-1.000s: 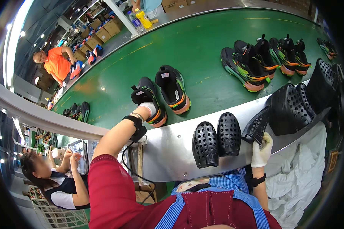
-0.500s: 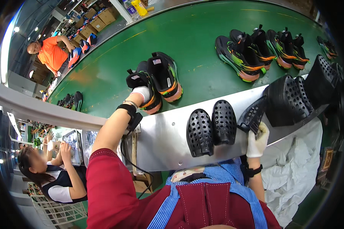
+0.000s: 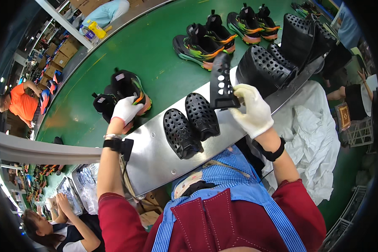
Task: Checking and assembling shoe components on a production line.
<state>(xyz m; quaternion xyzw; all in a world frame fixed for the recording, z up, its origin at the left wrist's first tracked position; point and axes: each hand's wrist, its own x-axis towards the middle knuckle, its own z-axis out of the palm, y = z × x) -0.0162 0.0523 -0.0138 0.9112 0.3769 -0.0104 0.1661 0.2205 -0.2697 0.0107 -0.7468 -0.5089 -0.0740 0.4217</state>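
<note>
Gloved hands work apart. Left hand (image 3: 125, 110) rests spread over the heel of a black sneaker (image 3: 128, 86) on the green conveyor belt (image 3: 155, 46), its fingers hiding the collar. Right hand (image 3: 253, 110) pinches a black perforated clog (image 3: 221, 82), held up on edge above the metal bench (image 3: 155, 155), toe away. Two more black clogs (image 3: 191, 124) lie side by side on the bench. A stack of black clogs (image 3: 281, 50) sits at the right, partly cut off. Farther sneakers (image 3: 206, 42) are small, details unclear.
</note>
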